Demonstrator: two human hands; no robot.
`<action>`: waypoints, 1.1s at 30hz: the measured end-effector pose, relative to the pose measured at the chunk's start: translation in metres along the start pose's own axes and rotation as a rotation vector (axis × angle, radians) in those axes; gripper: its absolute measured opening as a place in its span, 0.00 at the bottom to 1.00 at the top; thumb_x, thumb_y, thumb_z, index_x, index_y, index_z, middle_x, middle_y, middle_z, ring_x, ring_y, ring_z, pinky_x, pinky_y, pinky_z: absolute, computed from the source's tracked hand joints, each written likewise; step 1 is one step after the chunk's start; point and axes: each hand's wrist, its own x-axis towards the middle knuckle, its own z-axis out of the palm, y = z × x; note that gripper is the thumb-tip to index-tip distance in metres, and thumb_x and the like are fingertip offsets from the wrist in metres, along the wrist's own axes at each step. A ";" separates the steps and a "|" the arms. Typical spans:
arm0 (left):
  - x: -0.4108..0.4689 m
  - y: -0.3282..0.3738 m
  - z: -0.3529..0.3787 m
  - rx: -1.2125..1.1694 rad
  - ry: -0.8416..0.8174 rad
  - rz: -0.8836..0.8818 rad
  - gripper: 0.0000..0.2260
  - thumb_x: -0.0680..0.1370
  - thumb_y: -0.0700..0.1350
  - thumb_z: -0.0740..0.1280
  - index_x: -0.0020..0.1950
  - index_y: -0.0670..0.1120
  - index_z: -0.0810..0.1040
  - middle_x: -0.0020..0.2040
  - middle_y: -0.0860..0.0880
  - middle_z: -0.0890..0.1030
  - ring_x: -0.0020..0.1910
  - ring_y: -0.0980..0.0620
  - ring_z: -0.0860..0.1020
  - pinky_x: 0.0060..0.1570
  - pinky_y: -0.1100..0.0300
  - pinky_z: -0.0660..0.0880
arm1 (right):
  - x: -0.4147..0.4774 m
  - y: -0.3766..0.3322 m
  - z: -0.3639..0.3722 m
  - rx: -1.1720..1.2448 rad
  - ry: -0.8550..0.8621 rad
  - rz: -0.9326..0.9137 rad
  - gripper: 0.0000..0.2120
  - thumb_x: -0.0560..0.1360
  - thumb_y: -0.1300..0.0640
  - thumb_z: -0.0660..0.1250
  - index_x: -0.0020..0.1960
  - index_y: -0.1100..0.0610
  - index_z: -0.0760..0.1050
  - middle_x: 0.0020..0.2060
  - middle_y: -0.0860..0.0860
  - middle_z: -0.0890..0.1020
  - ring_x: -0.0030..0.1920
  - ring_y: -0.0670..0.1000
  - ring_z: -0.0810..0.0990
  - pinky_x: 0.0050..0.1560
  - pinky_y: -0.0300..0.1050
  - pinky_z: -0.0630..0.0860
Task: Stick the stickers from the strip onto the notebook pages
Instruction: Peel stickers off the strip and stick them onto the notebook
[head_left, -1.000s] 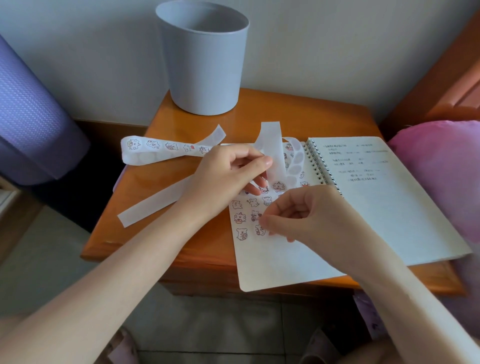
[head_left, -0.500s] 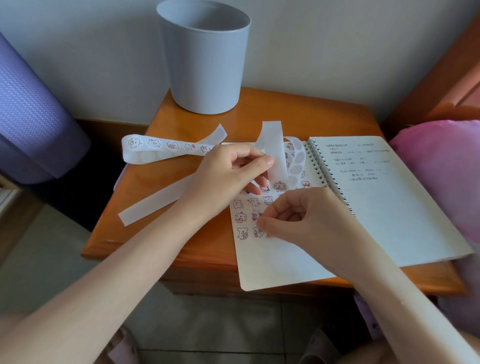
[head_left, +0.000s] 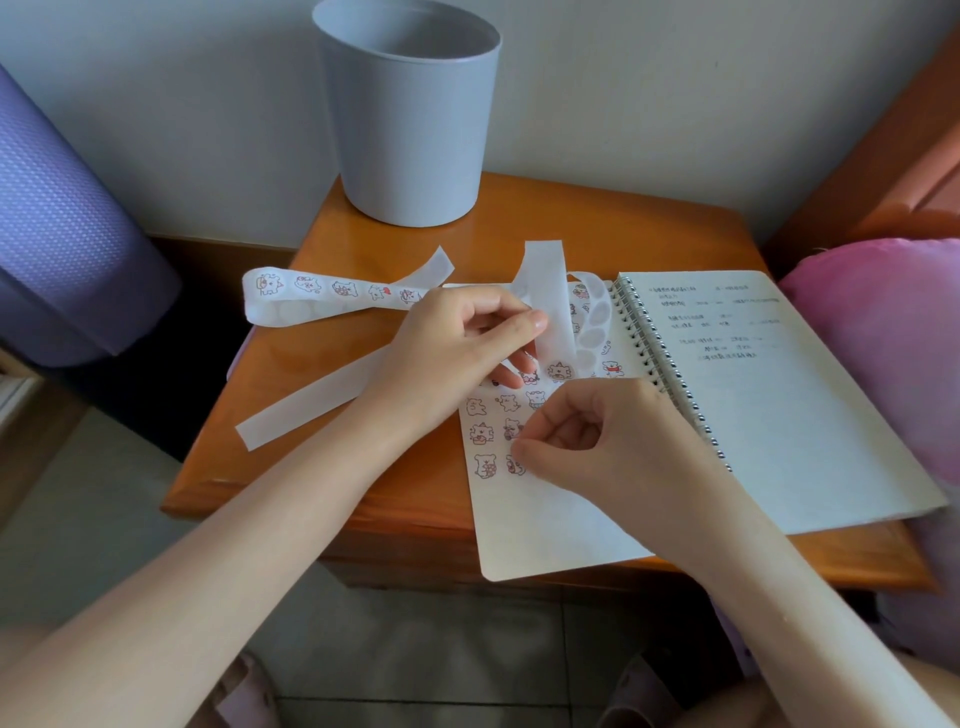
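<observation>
- Our right hand (head_left: 597, 441) sits low in the middle of the frame, fingers curled, thumb and forefinger closed tip to tip on a sticker (head_left: 515, 464) in the lowest row of the page. The thumb hides most of that sticker.
- Our left hand (head_left: 462, 348), just above and to the left, pinches the strip (head_left: 548, 296) between thumb and fingers and holds a white loop of it above the page's upper part.
- The page (head_left: 545, 525) is the left leaf of the open spiral notebook (head_left: 789, 405), right of centre. It carries rows of small cartoon stickers (head_left: 485, 465) in its upper half, and its lower half is bare.
- The strip runs on from the left hand. One end with unpeeled stickers (head_left: 306, 287) lies toward the upper left, and a blank tail (head_left: 311, 408) trails to the lower left across the wooden surface (head_left: 291, 483).
- We judge the step in hand to be seating one sticker at the end of the lowest row, with much of the strip not yet used.
- The next move calls for rubbing that sticker flat. We would then feed the strip along with the left hand until a fresh sticker comes within reach, lift its edge and place it beside the last one.
- A grey bin (head_left: 410, 130) stands at the back of the surface, in the upper middle of the frame.
</observation>
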 end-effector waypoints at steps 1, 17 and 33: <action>0.000 0.000 0.000 0.003 0.000 -0.001 0.07 0.78 0.42 0.66 0.43 0.43 0.82 0.35 0.48 0.81 0.34 0.56 0.81 0.35 0.64 0.78 | 0.000 0.000 -0.001 -0.009 -0.010 -0.002 0.05 0.69 0.56 0.73 0.35 0.52 0.79 0.25 0.48 0.78 0.24 0.39 0.70 0.27 0.29 0.66; -0.002 0.003 0.000 0.034 0.017 -0.003 0.07 0.78 0.42 0.66 0.42 0.44 0.82 0.34 0.50 0.82 0.30 0.60 0.81 0.32 0.72 0.73 | 0.006 0.006 -0.003 -0.052 -0.032 0.012 0.15 0.66 0.50 0.76 0.42 0.50 0.70 0.30 0.47 0.74 0.27 0.42 0.68 0.30 0.34 0.66; 0.000 0.002 -0.001 -0.057 0.055 0.063 0.07 0.78 0.42 0.65 0.45 0.43 0.82 0.37 0.50 0.82 0.36 0.54 0.81 0.34 0.62 0.79 | 0.023 0.013 -0.025 0.021 0.342 -0.245 0.07 0.69 0.55 0.73 0.45 0.53 0.78 0.36 0.42 0.81 0.36 0.43 0.77 0.34 0.29 0.70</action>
